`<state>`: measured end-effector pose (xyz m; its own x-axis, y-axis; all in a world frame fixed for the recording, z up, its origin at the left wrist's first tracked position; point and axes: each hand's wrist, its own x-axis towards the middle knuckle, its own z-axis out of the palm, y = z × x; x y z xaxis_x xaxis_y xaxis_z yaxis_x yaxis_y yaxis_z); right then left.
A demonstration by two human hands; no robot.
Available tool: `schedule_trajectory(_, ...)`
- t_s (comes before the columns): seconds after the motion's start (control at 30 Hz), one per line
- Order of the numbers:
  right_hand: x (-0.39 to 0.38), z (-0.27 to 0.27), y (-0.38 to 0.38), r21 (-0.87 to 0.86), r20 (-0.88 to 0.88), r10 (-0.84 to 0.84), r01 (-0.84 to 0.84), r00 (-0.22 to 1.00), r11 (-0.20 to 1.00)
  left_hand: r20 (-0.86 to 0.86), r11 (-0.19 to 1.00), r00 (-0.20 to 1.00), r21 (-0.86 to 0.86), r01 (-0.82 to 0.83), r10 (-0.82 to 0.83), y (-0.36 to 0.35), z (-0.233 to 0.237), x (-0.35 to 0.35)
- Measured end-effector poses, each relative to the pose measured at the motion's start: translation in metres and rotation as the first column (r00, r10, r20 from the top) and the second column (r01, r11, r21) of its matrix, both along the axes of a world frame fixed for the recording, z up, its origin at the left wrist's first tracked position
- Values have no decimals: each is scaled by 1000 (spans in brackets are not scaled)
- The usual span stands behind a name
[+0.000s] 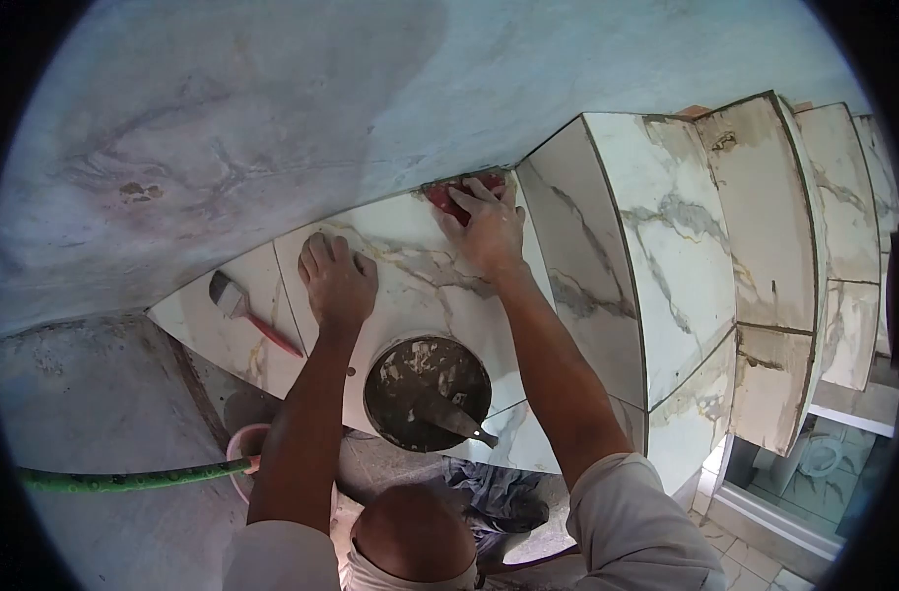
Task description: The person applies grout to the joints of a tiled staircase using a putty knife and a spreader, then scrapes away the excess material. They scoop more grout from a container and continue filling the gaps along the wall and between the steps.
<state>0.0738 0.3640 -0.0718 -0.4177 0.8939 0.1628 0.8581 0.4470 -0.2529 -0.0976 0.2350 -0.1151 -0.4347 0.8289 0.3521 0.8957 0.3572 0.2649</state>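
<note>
My right hand (pixel 494 231) presses a flat red pad (pixel 450 202) into the far corner of the tiled step, where it meets the wall and the riser. Its fingers are curled over the pad, which is partly hidden. My left hand (pixel 337 283) rests on the marble-patterned tile (pixel 420 295) with nothing in it, fingers slightly bent and apart. A paintbrush (pixel 247 306) with a red handle lies left of it. Nearer to me, a dark round bowl (pixel 378 402) smeared with pale paste stands on the step. A putty knife (pixel 449 414) leans in it, its handle end over the rim.
More tiled steps (pixel 681 222) rise to the right with open, stained joints. A plastered wall (pixel 272 118) runs along the far side. Below the step are a green hose (pixel 124 481), a pinkish bucket (pixel 240 443) and a dark cloth (pixel 499 497). A doorway (pixel 814 473) shows a toilet.
</note>
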Motion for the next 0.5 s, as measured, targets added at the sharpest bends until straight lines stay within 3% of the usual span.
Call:
schedule_trajectory(0.07,4,-1,4,-32,-12,10,-11,1000,999,-2,1000,1000,9,-2,2,-1,0,1)
schedule_trajectory(0.13,0,15,16,-260,-4,30,-30,1000,965,2,1000,1000,17,5,-5,0,1,0)
schedule_trajectory(0.17,-5,29,21,-258,-2,33,-33,999,966,4,1000,1000,18,2,-2,0,1,1)
schedule_trajectory(0.23,-13,54,29,-479,387,-25,225,922,849,23,1000,1000,-11,0,0,-1,2,1)
schedule_trajectory(0.37,6,57,25,-474,351,-51,224,935,852,17,1000,1000,11,1,-2,0,1,0)
schedule_trajectory(0.43,16,44,25,-335,112,-48,83,993,939,7,1000,1000,-17,1,-1,-1,1,0)
schedule_trajectory(0.5,13,39,24,-231,99,-50,72,994,970,4,1000,1000,8,5,-5,-1,0,0)
